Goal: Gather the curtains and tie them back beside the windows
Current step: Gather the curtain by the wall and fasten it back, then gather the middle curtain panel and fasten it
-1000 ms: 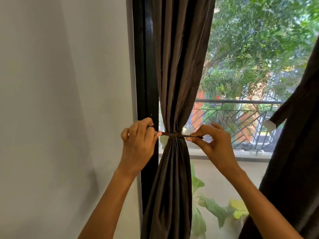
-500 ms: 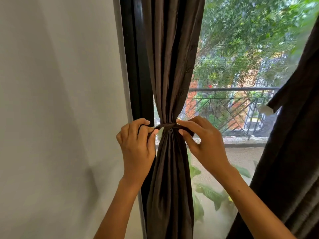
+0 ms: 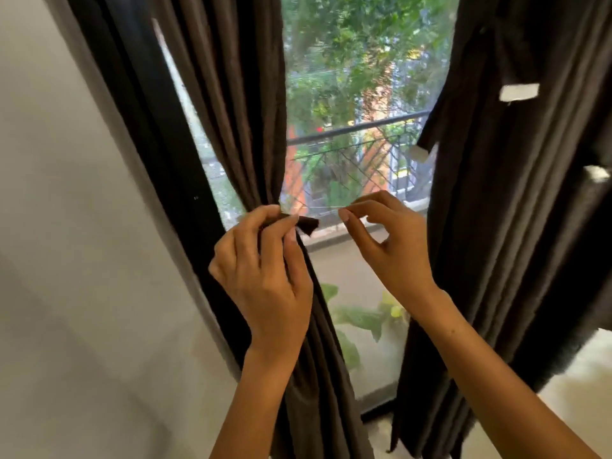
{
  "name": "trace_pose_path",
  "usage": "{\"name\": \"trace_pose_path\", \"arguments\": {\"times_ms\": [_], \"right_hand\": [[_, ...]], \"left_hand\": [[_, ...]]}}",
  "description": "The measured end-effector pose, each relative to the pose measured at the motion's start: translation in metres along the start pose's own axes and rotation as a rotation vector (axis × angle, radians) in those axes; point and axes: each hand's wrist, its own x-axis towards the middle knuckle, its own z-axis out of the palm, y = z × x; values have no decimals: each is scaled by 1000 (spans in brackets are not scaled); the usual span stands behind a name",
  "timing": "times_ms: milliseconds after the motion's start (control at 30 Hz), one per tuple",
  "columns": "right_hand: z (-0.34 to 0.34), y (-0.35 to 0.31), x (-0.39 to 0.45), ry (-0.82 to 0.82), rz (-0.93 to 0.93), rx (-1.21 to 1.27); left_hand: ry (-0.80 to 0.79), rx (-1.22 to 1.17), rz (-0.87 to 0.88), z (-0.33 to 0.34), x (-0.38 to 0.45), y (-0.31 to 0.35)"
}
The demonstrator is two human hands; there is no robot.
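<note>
Fingers (image 3: 291,226) of the left hand (image 3: 265,279) are curled and pinch the tie (image 3: 306,224) at the waist of the left curtain (image 3: 251,127), a short dark end of it sticking out past the thumb. Right hand (image 3: 387,240): thumb and forefinger are pressed together; whether they hold a thread-thin strand is too fine to tell, though a faint pale line seems to run from them toward the tie.

Step in hand, as judged: securing the tie round the gathered left curtain, which hangs bunched just beside the dark window frame (image 3: 142,134). The knot looks unfinished, since one end stands loose. The next move probably calls for drawing the ends taut and level while the left hand keeps the folds bunched, so that the gather does not slip down.

Edges and room: the wall (image 3: 66,260) lies close on the left, just beyond the frame, leaving the left elbow little sideways room. Open glass (image 3: 357,180) lies between the two curtains, and there the right hand has free space. The right curtain (image 3: 516,226) hangs ungathered near the right forearm, with pale tabs (image 3: 518,92) on its folds; it appears not yet tied.
</note>
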Motion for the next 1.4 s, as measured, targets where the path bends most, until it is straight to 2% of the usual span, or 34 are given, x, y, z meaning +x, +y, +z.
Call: {"name": "trace_pose_path", "arguments": {"times_ms": [133, 300, 433, 600, 733, 900, 1133, 1400], "right_hand": [[-43, 26, 0, 39, 22, -97], [-112, 61, 14, 129, 29, -149], [-178, 98, 39, 183, 17, -114], [-249, 156, 94, 207, -76, -17], [-277, 180, 143, 240, -121, 50], [-297, 174, 223, 312, -219, 74], [-318, 124, 366, 442, -280, 30], [-328, 75, 440, 483, -354, -62]], "left_hand": [[84, -11, 76, 25, -4, 48], [-68, -237, 74, 72, 4, 104], [-74, -326, 29, 119, 18, 164], [46, -316, -16, 170, 52, 228], [151, -254, 7, 189, 93, 268], [208, -174, 82, 201, 168, 315], [278, -14, 204, 202, 304, 363], [245, 244, 231, 186, 368, 368]]}}
